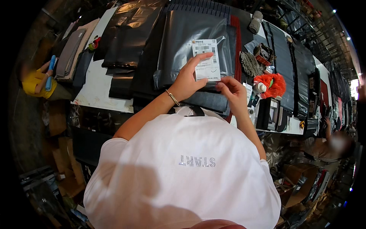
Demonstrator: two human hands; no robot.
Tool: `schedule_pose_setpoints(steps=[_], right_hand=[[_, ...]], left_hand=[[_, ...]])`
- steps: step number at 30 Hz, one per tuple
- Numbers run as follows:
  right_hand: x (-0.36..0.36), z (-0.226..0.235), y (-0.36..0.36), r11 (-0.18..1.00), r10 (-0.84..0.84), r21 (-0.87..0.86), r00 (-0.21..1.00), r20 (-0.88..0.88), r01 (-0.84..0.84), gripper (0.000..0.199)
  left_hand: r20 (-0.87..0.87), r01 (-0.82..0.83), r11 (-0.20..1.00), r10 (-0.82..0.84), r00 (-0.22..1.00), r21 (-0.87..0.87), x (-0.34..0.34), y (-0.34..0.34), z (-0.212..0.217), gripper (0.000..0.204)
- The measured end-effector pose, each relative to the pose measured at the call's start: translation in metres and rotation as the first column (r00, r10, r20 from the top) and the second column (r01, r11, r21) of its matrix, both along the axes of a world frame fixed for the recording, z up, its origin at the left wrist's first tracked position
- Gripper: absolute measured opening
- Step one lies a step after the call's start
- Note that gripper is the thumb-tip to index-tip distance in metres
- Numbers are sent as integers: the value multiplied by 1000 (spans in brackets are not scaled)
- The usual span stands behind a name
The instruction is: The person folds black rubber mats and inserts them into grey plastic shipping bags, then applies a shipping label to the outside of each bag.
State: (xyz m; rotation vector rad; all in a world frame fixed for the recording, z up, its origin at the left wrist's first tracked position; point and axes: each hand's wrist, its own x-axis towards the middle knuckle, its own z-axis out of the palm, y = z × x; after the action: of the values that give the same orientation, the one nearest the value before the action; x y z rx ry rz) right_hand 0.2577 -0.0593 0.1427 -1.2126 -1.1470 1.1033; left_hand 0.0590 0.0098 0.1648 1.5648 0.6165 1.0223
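A shiny dark grey plastic-wrapped package point(179, 42) lies flat on the table before me. On its right part is a white printed shipping label point(207, 70). My left hand point(188, 78) reaches over the label's left side, its index finger and thumb spread apart across the paper. A gold bangle point(172, 97) circles that wrist. Just below the label's lower right corner is my right hand point(234, 91). Its thumb and fingers come together in a pinch at the package's near edge; what lies between them is too small to make out.
Black plastic bags point(129, 42) lie to the left, beside a tape dispenser point(94, 43). On the right are an orange-red bag point(272, 86), a white bottle point(260, 87), a grey beaded bundle point(249, 65) and a small box point(264, 54). One person stands far left, another far right.
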Motion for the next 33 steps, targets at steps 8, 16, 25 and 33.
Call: schedule_pose_setpoints(steps=[8, 16, 25, 33], right_hand=[[-13, 3, 3, 997, -77, 14, 988, -136, 80, 4], [-15, -1, 7, 995, -85, 37, 991, -101, 89, 3], [-20, -4, 16, 996, -67, 62, 992, 106, 60, 6], [38, -21, 1, 989, 5, -124, 831, 557, 77, 14]], left_hand=[[-38, 2, 999, -1, 999, 33, -3, 1, 3, 78], [-256, -268, 838, 423, 869, 474, -4, 0, -4, 51], [-147, 49, 979, -79, 986, -198, 0, 9, -17, 10], [345, 189, 554, 191, 919, -810, -53, 81, -107, 12]])
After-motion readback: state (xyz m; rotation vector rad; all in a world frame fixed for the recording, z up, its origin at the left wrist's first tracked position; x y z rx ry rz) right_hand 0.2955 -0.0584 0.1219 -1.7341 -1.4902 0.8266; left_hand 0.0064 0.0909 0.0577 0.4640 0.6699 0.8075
